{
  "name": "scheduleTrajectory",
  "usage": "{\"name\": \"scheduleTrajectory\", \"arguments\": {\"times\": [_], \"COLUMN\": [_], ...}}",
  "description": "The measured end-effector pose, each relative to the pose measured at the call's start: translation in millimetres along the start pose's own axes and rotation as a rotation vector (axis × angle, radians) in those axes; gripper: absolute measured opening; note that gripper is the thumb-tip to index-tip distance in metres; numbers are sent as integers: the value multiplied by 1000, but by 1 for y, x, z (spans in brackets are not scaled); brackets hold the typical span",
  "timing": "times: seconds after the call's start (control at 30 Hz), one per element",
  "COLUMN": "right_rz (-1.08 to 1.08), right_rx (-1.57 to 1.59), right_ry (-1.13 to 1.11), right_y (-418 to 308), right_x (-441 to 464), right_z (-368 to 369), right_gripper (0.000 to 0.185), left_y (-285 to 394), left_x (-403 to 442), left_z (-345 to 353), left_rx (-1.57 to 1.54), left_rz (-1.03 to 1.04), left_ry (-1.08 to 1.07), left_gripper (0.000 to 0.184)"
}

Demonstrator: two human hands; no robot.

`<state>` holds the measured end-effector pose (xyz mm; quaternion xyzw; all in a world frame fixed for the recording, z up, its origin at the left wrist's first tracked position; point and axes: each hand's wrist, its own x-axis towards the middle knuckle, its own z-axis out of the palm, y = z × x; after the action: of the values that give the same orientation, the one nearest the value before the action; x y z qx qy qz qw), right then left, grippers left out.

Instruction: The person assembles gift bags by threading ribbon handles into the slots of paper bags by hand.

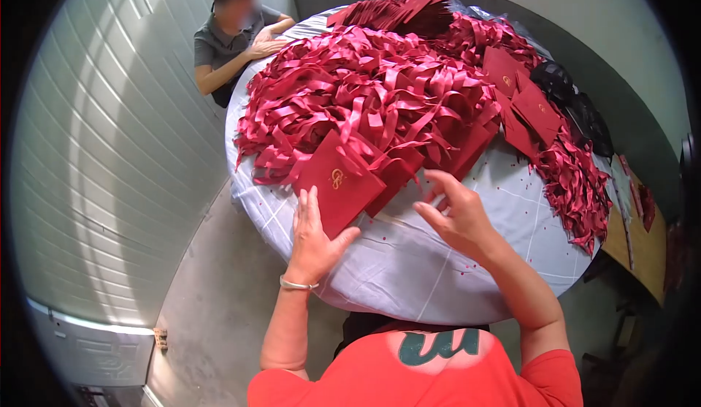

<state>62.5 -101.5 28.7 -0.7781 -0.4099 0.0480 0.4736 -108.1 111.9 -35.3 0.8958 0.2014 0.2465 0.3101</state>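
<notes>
A dark red paper gift bag (339, 177) with a gold emblem lies tilted at the near side of a large ribbon pile. My left hand (314, 242) rests against its lower left edge, fingers stretched and thumb spread near the bottom corner. To the right, my right hand (460, 213) hovers over the cloth with fingers half bent and thumb apart, and nothing shows between them. Just beyond its fingertips stand the edges of more red bags (464, 151). Satin red ribbons (350, 100) heap up behind the bags and hide parts of them.
A pale checked cloth (416, 275) covers the round table, with small red bits scattered on it. Another person (234, 38) sits at the far left, hands at the edge. Stacked red bags (394, 14), loose bags (537, 111) and a black plastic bag (577, 107) lie farther off.
</notes>
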Motion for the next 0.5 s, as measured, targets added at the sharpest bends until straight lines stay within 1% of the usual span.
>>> {"name": "scheduleTrajectory", "arguments": {"times": [0.03, 0.07, 0.1, 0.17, 0.2, 0.23, 0.27, 0.33, 0.4, 0.43, 0.5], "right_rz": [19, 35, 47, 258, 314, 316, 314, 368, 411, 433, 465], "right_rx": [-7, -22, -25, 113, 113, 85, 58, 62, 85, 85, 87], "right_ry": [-72, -99, -81, -161, -163, -113, -72, 62, 168, 202, 258], "right_y": [8, 20, 26, 35, 31, 39, 52, 77, 94, 109, 126], "right_x": [-9, -21, -31, -55, -63, -70, -75, -78, -76, -76, -72], "right_z": [-16, -27, -37, -60, -72, -82, -91, -108, -128, -135, -148], "right_gripper": [43, 36, 36, 31, 29, 28, 28, 26, 27, 28, 33], "left_y": [4, 8, 6, 2, 4, 14, 24, 32, 58, 65, 86], "left_x": [1, 4, 9, 25, 36, 48, 57, 63, 65, 63, 57], "left_z": [0, 2, 6, 6, 1, -6, -7, -6, -12, -12, -5], "left_rx": [142, 282, 345, 355, 347, 379, 448, 640, 789, 802, 710], "left_rz": [4, 12, 21, 24, 34, 7, 2, 7, -73, 17, 108], "left_ry": [-40, -78, -73, -92, -134, -203, -222, -201, -274, -235, -147], "left_gripper": [108, 107, 105, 102, 97, 96, 95, 90, 90, 88, 84]}}
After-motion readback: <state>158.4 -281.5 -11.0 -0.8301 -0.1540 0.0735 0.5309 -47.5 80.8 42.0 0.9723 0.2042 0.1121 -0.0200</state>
